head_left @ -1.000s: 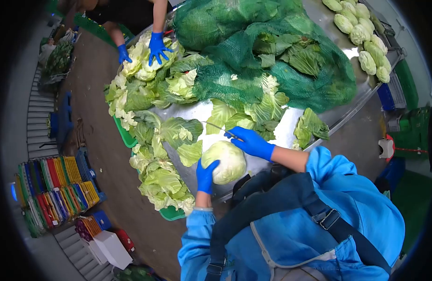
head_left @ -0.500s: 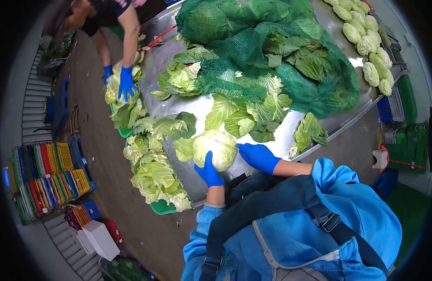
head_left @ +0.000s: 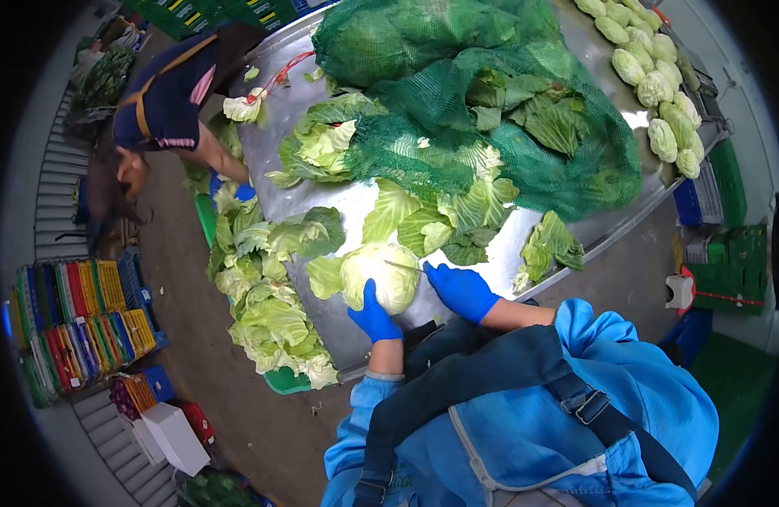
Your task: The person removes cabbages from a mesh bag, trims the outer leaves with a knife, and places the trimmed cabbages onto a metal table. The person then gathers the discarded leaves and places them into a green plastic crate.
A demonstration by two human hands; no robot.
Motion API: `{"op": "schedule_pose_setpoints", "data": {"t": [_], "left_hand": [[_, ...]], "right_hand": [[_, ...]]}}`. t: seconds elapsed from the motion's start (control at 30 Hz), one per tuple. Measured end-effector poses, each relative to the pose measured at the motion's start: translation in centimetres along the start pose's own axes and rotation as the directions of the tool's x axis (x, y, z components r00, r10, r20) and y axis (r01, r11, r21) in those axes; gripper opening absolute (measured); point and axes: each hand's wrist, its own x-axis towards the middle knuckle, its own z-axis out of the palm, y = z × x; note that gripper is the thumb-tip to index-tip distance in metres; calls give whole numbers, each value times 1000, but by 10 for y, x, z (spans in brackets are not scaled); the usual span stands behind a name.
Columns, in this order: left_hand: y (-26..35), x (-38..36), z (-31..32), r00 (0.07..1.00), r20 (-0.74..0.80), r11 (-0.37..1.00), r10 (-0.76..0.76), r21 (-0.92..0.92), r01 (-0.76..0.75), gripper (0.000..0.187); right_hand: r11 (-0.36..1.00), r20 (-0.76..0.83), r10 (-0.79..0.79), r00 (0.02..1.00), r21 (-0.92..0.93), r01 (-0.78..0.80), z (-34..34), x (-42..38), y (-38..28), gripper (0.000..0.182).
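A pale green cabbage (head_left: 379, 275) rests on the metal table (head_left: 356, 334) near its front edge. My left hand (head_left: 375, 316), in a blue glove, presses against the near side of the cabbage, its thumb pointing up over the surface. My right hand (head_left: 462, 292), also gloved in blue, is closed around a knife (head_left: 403, 266), whose thin blade lies against the upper right of the cabbage. Loose outer leaves (head_left: 423, 221) lie just behind the cabbage, and more leaves (head_left: 552, 247) are to the right. Green netting (head_left: 440, 101) with cabbages inside covers the back of the table.
A person (head_left: 174, 97) in dark clothes bends at the table's left side, a blue glove among leaves. Trimmed leaves (head_left: 280, 325) heap over a green crate (head_left: 288, 380) along the left edge. Several trimmed cabbages (head_left: 656, 87) line the back right. Stacked coloured crates (head_left: 85, 308) stand far left.
The knife blade now shows against the cabbage. The other person has bent lower and turned, with the arms drawn away from the front leaves. The view has shifted slightly.
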Motion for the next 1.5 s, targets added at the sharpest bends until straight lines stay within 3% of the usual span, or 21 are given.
{"op": "schedule_pose_setpoints", "data": {"t": [0.17,0.27,0.3,0.33,0.4,0.47,0.53,0.6,0.63,0.7,0.77,0.8,0.87,0.9,1.0,1.1,1.2,1.3,1.33,1.47,1.5], "left_hand": [[-2,-2,-3,999,36,1000,2,-17,-2,45],[-5,-2,-18,998,64,999,-11,-41,14,46],[-6,-3,-24,997,79,999,-19,-41,22,45],[-6,-4,-31,996,92,999,-20,-37,24,46],[-1,-11,-33,993,118,999,-24,-35,29,47],[8,-24,-26,993,118,1000,-22,6,21,56],[18,-30,-19,985,170,999,34,27,-39,59],[33,-31,-21,953,299,999,36,-5,-36,61],[40,-29,-24,933,359,999,40,-21,-35,62],[29,-1,-56,861,502,964,-84,-178,199,62],[42,-3,-56,767,625,885,-148,-263,385,62],[59,-11,-42,805,583,947,-107,-187,262,62],[75,-28,-27,879,477,999,-17,-16,28,62],[77,-24,-25,875,484,1000,-20,15,15,70],[84,-30,-8,873,487,989,20,117,-88,71],[83,-26,-9,850,526,981,-33,181,-73,72],[82,-23,-14,800,600,980,-10,164,-110,73],[70,-12,-31,760,648,996,-43,-29,80,74],[66,-7,-32,748,663,982,-38,-115,151,73],[67,-5,-24,861,507,993,-30,-81,82,75],[74,-6,-20,850,528,999,-6,-40,31,76]], "right_hand": [[998,-47,17,999,59,-14,4,3,6,39],[981,-336,174,925,144,-133,22,18,50,35],[931,-323,296,899,307,-197,-2,24,53,30],[913,-229,300,926,350,-209,-11,28,61,28],[920,-249,172,953,387,-65,-24,28,44,30],[905,-129,79,989,426,-17,-44,33,11,39],[945,-345,44,938,319,74,-36,43,-9,53],[909,-411,69,909,402,113,-37,56,-2,36],[861,-349,224,910,509,-17,-44,64,8,30],[796,-238,411,880,564,-220,-51,68,42,16],[906,-138,293,946,356,-228,-25,69,77,19],[932,-85,261,961,282,-228,-22,70,82,22],[889,-349,183,919,458,-3,-56,65,54,27],[846,-470,172,866,521,115,-75,58,34,30],[814,-512,-79,855,462,352,-111,46,-9,36],[945,-289,-130,948,252,207,-101,55,-8,34],[932,-351,130,927,362,6,-105,72,23,33],[883,-170,313,935,415,-220,-85,79,67,34],[853,-221,308,925,495,-166,-80,78,66,37],[689,-263,215,940,723,45,-99,40,3,53],[754,-386,136,912,637,157,-109,42,-9,52]]}}
